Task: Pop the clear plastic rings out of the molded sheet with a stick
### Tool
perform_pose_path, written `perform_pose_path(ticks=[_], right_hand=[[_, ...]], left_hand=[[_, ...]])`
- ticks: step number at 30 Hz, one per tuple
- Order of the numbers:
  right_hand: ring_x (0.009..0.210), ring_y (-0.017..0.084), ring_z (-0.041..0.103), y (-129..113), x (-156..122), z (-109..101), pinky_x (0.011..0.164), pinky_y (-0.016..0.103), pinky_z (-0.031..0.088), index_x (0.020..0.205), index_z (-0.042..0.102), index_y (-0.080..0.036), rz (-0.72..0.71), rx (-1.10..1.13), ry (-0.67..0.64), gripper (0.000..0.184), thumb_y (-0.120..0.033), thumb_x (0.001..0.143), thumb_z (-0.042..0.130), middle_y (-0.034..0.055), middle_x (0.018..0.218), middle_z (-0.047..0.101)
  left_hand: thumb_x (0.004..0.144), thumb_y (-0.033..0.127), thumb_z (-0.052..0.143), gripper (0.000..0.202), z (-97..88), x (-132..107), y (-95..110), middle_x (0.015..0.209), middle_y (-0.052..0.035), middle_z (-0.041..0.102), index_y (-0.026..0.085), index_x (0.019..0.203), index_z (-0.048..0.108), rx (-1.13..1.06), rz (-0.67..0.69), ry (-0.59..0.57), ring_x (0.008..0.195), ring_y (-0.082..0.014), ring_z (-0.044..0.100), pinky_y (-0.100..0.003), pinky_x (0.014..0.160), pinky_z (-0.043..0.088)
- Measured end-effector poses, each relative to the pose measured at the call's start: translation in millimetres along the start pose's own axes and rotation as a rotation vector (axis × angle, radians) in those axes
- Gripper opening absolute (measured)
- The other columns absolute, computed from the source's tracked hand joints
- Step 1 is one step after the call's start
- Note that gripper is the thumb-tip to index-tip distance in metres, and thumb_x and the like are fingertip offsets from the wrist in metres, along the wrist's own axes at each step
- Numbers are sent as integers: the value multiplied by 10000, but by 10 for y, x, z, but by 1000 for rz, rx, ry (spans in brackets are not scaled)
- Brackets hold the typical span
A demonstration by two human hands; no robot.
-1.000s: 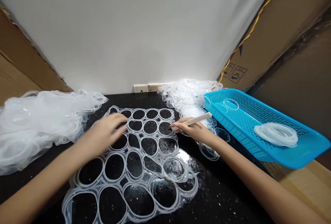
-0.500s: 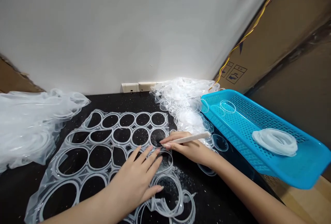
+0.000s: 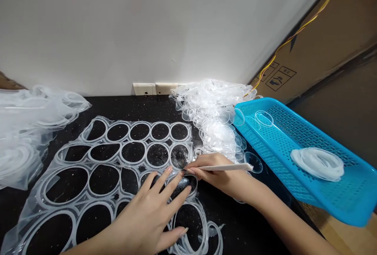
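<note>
A translucent sheet of joined rings (image 3: 120,163) lies flat on the dark tabletop, with round openings in rows. My left hand (image 3: 156,211) rests on its right part, fingers spread. Close beside those fingertips, my right hand (image 3: 224,176) pinches a slim white pen-like tool (image 3: 225,167). The tool's handle points right, and its tip is hidden at the fingers, by the sheet's right edge. Loose rings (image 3: 216,235) and cut strips lie at the near right end of the sheet. Fine white specks dot the table inside several openings.
Left of the sheet sits a pile of translucent sheets (image 3: 32,125). A heap of clear discs and rings (image 3: 215,117) stands at the back right. The blue perforated basket (image 3: 265,170) at right holds a bundle of white rings (image 3: 318,163). A wall with sockets (image 3: 156,89) rises behind.
My right hand has come slightly nearer along the sheet's edge, and the tool's handle lies more level. My left hand stays spread on the sheet. The whole view has shifted a little.
</note>
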State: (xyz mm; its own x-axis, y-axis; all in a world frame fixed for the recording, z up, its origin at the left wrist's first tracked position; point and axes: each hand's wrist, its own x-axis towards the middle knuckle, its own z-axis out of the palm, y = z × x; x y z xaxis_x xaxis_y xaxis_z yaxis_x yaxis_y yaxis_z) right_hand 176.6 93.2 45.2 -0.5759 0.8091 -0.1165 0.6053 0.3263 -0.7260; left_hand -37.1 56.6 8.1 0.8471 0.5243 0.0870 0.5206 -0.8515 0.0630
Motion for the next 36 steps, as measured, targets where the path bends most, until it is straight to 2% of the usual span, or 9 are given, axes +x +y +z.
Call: perform_pose_path(ticks=[5,9,14,17,20,23,27,36], right_hand=[[736,140,582,61,-59,-131,673,250,428,1016,658,-189,-120,-91,-75,275,-267,907,418,58,859,664],[758,138,572,95,-21,-58,674,243,442,1069,644,-193,-192,-143,-26,302,-310,901,423,71,861,619],[814,141,568,101,-5,2,701,259,453,1052,657,-251,-176,-228,1,288,-355,876,455,81,1046,548],[746,131,551,105,-28,-31,652,243,446,1067,651,-236,-168,-208,11,299,-366,863,475,71,915,560],[695,121,536,111,-40,-39,608,223,436,1077,643,-199,-194,-97,30,300,-340,860,491,55,793,555],[692,119,535,115,-30,-1,604,223,435,1080,638,-176,-210,-10,25,288,-304,865,494,57,782,565],[686,128,528,127,-2,53,594,243,432,1058,647,-178,-195,-19,24,272,-294,872,485,63,774,576],[683,119,542,135,-3,29,593,239,440,1035,656,-181,-185,46,54,259,-297,860,504,57,781,583]], left_hand=[[831,549,383,571,-48,13,-9,1353,-127,419,225,1300,418,-17,30,-15,1204,-372,384,-487,871,350],[818,535,418,556,-35,7,-4,1331,-115,450,239,1288,432,-31,13,5,1216,-363,370,-474,882,340],[815,520,431,543,14,-1,21,1297,-117,487,242,1282,439,-19,-3,34,1210,-364,373,-475,885,325],[801,519,455,546,14,6,32,1325,-119,456,249,1276,441,-12,-15,45,1211,-374,368,-477,879,319],[796,508,471,538,-6,13,32,1316,-112,468,249,1267,448,-19,-15,39,1198,-369,385,-471,871,320],[801,509,465,534,-5,10,33,1300,-105,487,247,1266,449,-26,-21,30,1195,-366,389,-474,873,320],[811,509,441,542,46,-7,41,1338,-88,448,265,1294,415,-61,-44,15,1235,-359,335,-486,909,295],[805,519,451,551,63,-15,40,1336,-91,449,256,1288,421,-23,-26,35,1225,-367,340,-488,887,300]])
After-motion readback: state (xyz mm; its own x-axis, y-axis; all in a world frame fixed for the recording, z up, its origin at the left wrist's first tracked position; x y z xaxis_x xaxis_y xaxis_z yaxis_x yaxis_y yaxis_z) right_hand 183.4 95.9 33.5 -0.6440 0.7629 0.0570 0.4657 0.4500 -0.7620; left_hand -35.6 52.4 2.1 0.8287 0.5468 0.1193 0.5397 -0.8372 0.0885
